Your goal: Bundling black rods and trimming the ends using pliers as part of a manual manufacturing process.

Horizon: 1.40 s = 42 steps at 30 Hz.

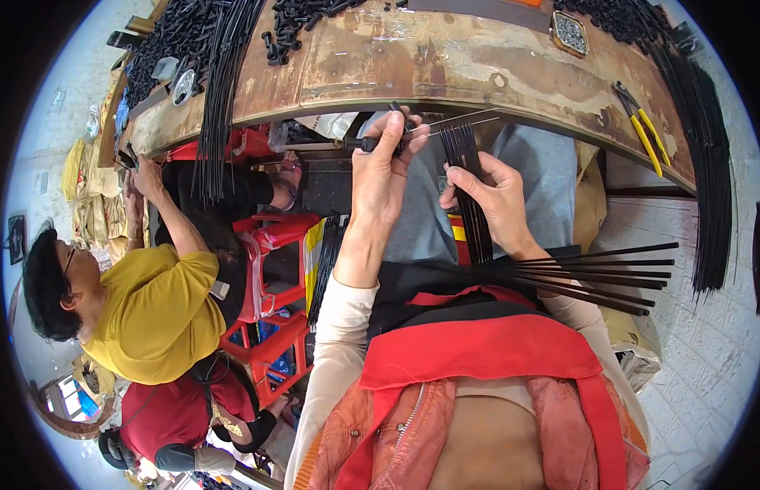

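My left hand (378, 175) is raised just off the table's near edge, its thumb and fingers closed on a small black plastic part (364, 144). Thin bright wires (466, 120) stick out to the right from those fingers. Beside it, my right hand (496, 200) pinches a flat bundle of slim black rods (476, 224) between thumb and fingers. The bundle stands nearly upright, its upper ends close to the wires; whether they touch I cannot tell. More black rods (609, 273) with thicker ends fan out across my lap, under my right forearm.
The worn wooden table (355, 61) carries heaps of black plastic parts (180, 57), a tin of small metal pieces (569, 33) and yellow-handled pliers (644, 131). Long black rods (707, 180) overhang its right edge. A co-worker in yellow (155, 314) sits at left, near red stools (274, 278).
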### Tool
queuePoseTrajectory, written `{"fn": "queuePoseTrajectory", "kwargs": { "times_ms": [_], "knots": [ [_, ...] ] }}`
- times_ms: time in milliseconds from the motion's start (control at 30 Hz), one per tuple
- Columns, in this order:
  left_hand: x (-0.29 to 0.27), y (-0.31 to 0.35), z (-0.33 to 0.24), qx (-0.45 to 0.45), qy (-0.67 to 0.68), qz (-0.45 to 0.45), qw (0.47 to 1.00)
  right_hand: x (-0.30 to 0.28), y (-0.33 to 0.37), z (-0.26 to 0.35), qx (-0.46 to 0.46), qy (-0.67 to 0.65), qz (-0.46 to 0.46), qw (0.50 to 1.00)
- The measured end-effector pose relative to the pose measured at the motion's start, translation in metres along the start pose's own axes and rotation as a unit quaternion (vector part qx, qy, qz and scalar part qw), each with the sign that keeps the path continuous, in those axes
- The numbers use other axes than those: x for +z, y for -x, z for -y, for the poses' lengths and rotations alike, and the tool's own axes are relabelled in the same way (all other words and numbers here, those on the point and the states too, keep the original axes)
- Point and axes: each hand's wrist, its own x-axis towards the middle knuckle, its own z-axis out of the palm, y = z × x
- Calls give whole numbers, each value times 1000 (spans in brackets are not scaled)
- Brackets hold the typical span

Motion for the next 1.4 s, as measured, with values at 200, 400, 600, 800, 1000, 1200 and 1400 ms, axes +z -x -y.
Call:
{"fn": "queuePoseTrajectory", "kwargs": {
  "times_ms": [200,400,600,800,1000,1200,1400],
  "knots": [
    [3,1,-2,-67,8,43,997,2,2,3,8,-11,0,1000],
    [8,-1,-2,-63,-5,45,997,0,2,2,4,-5,-4,1000],
    [13,-2,-3,-30,9,69,997,-1,-1,1,2,-2,-10,1000],
    [8,-4,3,-30,-2,57,998,-2,-2,-2,1,-11,-18,1000],
    [8,-7,5,-66,17,36,997,-2,-2,1,4,-15,-20,1000],
    [10,-6,3,-65,6,41,997,-2,-3,0,10,-17,-20,1000],
    [12,-5,3,-72,-12,37,997,-2,-4,-1,11,-17,-20,1000]
  ]
}}
